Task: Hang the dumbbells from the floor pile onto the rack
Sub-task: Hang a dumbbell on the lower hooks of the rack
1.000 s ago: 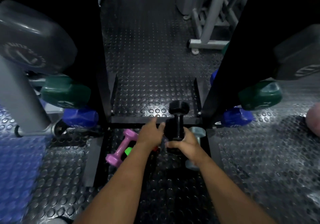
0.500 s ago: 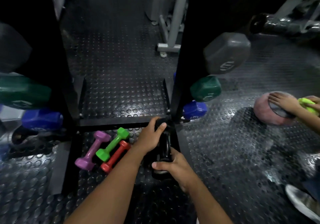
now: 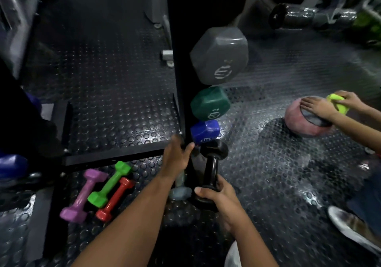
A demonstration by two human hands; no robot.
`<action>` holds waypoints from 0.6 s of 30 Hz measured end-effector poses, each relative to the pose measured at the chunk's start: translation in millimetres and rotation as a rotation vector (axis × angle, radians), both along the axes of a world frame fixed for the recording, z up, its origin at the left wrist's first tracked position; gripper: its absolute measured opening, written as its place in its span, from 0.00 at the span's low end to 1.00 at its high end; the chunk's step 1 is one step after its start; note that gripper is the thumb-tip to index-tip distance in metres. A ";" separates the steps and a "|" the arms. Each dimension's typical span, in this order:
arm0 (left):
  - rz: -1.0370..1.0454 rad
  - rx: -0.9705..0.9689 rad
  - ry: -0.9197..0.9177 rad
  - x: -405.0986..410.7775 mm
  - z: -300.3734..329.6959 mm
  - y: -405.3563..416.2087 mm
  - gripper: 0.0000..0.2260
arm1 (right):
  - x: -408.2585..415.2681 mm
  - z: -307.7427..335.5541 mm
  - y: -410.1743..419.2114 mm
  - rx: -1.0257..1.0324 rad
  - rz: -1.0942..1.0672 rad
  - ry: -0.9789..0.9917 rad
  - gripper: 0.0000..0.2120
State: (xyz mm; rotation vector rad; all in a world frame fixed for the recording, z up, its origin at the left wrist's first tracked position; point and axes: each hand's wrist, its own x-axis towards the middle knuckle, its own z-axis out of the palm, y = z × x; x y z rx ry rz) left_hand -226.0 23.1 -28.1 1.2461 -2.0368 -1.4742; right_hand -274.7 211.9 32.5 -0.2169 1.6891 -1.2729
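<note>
My right hand point(image 3: 218, 198) grips the near end of a black dumbbell point(image 3: 212, 163), which points away from me beside the black rack upright point(image 3: 178, 85). The far head of the dumbbell sits just below a blue dumbbell point(image 3: 205, 131) hanging on the rack. Above that hang a green one point(image 3: 210, 102) and a large grey one point(image 3: 219, 55). My left hand point(image 3: 177, 157) rests against the base of the upright with fingers spread. On the floor lie purple point(image 3: 83, 194), green point(image 3: 109, 185) and red point(image 3: 115, 198) dumbbells, and a pale grey-blue one point(image 3: 180, 190) is partly hidden behind my left arm.
Another person at the right has a hand point(image 3: 317, 107) on a pink ball point(image 3: 305, 120) and holds a yellow-green cloth point(image 3: 338, 102); their shoe point(image 3: 350, 229) is at lower right. The black rack base bar point(image 3: 111, 158) crosses the studded rubber floor. A blue dumbbell point(image 3: 12, 166) shows at far left.
My view has swung right. The black dumbbell has moved right, from between the uprights to beside the right upright. My left hand has left the dumbbell and now touches the upright.
</note>
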 end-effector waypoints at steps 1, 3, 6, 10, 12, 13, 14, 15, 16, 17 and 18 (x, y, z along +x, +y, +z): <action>-0.013 -0.039 0.007 -0.9 3.6 -2.4 0.20 | -7.1 -2.2 -3.0 -0.004 -0.013 -0.008 0.22; -0.071 -0.088 -0.031 -5.6 6.5 -10.0 0.24 | -23.3 -7.5 -10.0 -0.007 -0.026 -0.023 0.21; -0.103 -0.099 -0.091 -18.3 -2.6 -16.6 0.23 | -50.0 -14.8 -21.2 -0.028 -0.057 -0.042 0.20; -0.057 -0.119 -0.087 -23.0 -7.9 -15.6 0.20 | -79.6 -25.1 -35.7 -0.096 -0.127 -0.139 0.18; -0.046 -0.127 -0.075 -23.3 -4.5 -14.3 0.18 | -90.6 -29.2 -47.0 -0.125 -0.136 -0.168 0.21; -0.047 -0.125 -0.067 -23.8 -5.3 -13.9 0.16 | -95.5 -31.9 -53.3 -0.144 -0.142 -0.178 0.22; -0.049 -0.131 -0.059 -24.2 -4.4 -13.7 0.15 | -100.8 -33.7 -60.1 -0.164 -0.151 -0.186 0.22; -0.057 -0.135 -0.056 -24.4 -3.6 -13.8 0.15 | -106.7 -36.9 -66.9 -0.180 -0.154 -0.188 0.21; -0.066 -0.131 -0.060 -24.1 -3.1 -15.0 0.15 | -113.7 -38.7 -73.8 -0.194 -0.154 -0.189 0.21; -0.079 -0.113 -0.072 -23.9 -5.1 -17.3 0.14 | -120.6 -40.3 -81.7 -0.204 -0.147 -0.180 0.20; -0.090 -0.090 -0.093 -22.8 -6.4 -18.9 0.14 | -126.6 -41.5 -88.1 -0.212 -0.133 -0.177 0.20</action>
